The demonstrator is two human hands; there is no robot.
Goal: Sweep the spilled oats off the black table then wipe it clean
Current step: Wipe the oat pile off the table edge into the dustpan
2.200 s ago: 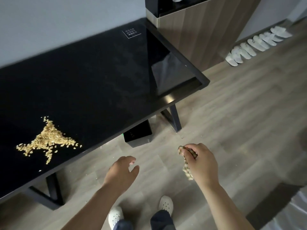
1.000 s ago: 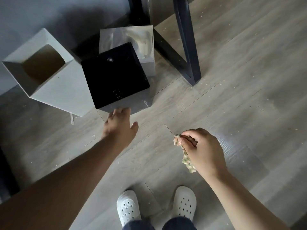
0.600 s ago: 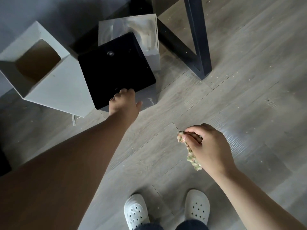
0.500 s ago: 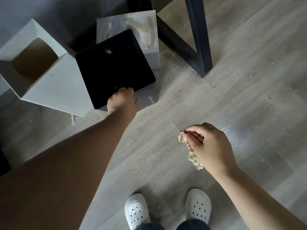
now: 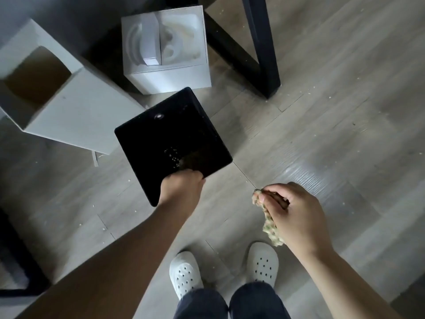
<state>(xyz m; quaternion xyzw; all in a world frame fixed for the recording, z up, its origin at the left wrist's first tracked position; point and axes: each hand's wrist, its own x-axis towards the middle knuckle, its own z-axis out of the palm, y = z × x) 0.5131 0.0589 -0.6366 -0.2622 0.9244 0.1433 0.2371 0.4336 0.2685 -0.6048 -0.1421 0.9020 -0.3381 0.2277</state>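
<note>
I am looking down at the wood floor under the black table; the tabletop and the oat pile are out of view. My left hand (image 5: 181, 189) grips the near edge of a flat black square lid (image 5: 165, 134) and holds it above the floor. A few pale oat flakes (image 5: 173, 155) lie on the lid. My right hand (image 5: 296, 215) holds a crumpled greenish patterned cloth (image 5: 271, 227) that hangs below the fist. Behind the lid stands an uncovered white bin (image 5: 167, 78) with a pale liner inside.
An open grey box (image 5: 80, 116) lies tilted at the left. The black table leg (image 5: 262, 54) stands at the upper right. Loose oat flakes dot the floor (image 5: 333, 134). My white shoes (image 5: 185, 272) are at the bottom.
I looked down from the tabletop to the floor. My left hand reached the black lid, took hold of its edge and lifted it off the white bin toward me. The right hand kept the cloth.
</note>
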